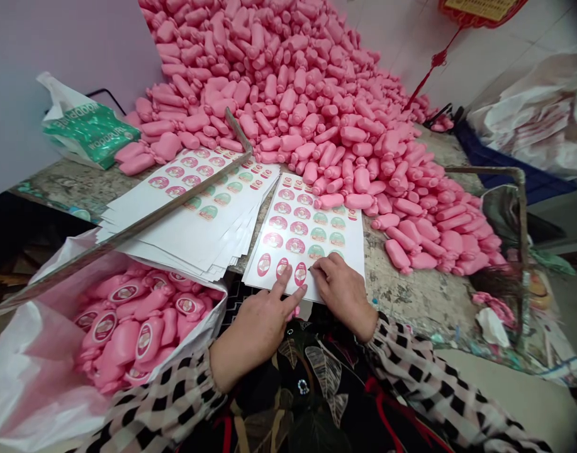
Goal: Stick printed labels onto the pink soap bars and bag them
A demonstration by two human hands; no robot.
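Observation:
On the front sticker sheet, my left hand lies with two fingers stretched out, the tips by the lower oval pink stickers. A small pink piece peeks out beside that hand; the rest of it is hidden. My right hand is closed in a pinch, its fingertips at the right edge of an oval pink sticker. A tiny dark tip shows at those fingers, too small to name. Rows of pink and green stickers cover the sheet above my hands.
A large heap of pink bottles covers the back and spills right. More sticker sheets lie at left under a metal bar. Labelled bottles fill a white bag. A metal frame stands at right, a green-white bag at left.

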